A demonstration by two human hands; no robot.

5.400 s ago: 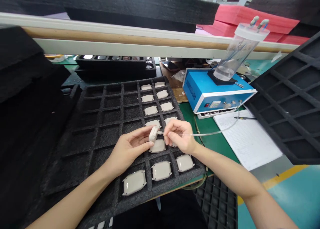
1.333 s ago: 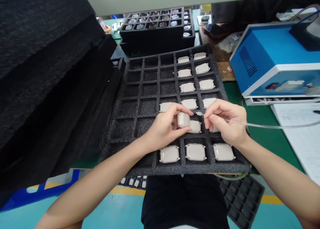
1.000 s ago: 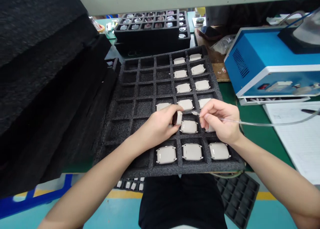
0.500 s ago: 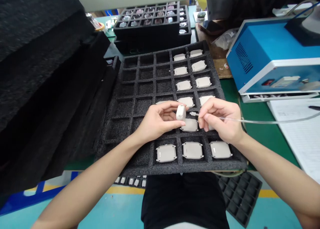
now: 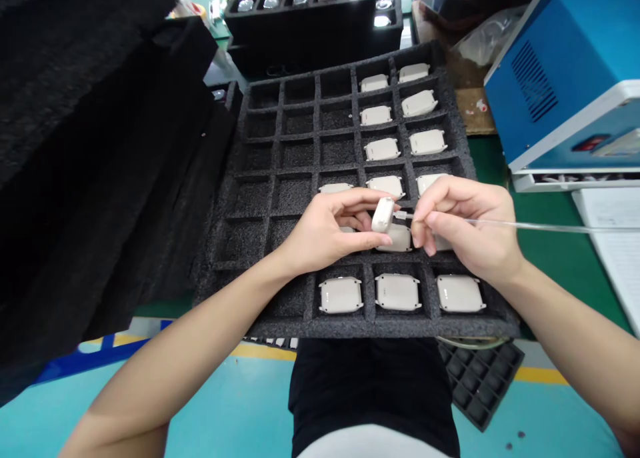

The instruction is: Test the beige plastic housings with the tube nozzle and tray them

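My left hand (image 5: pixel 327 228) is closed on a beige smartwatch case (image 5: pixel 383 215), tilted up on its edge between thumb and fingers. In my right hand (image 5: pixel 473 228) is a thin clear tube (image 5: pixel 545 227), pinched near its pale tip (image 5: pixel 401 215). The tip points left at the watch case and is very close to it; whether they touch I cannot tell. Both hands hover over a black foam tray (image 5: pixel 385 327). Several similar cases, such as a front one (image 5: pixel 398 292), lie back side up in its right-hand compartments.
At the right stands a blue machine (image 5: pixel 540 78) with a vent, beside paper sheets (image 5: pixel 607 211). Behind the tray are stacked black trays (image 5: pixel 300 35) holding shiny parts. Tall black foam sheets (image 5: pixel 100 145) lean at the left. Another foam tray (image 5: pixel 480 381) is below the table.
The whole view has shifted, bringing the tray nearer. The tube's tip and the watch case are closer together than before. Both hands keep their hold.
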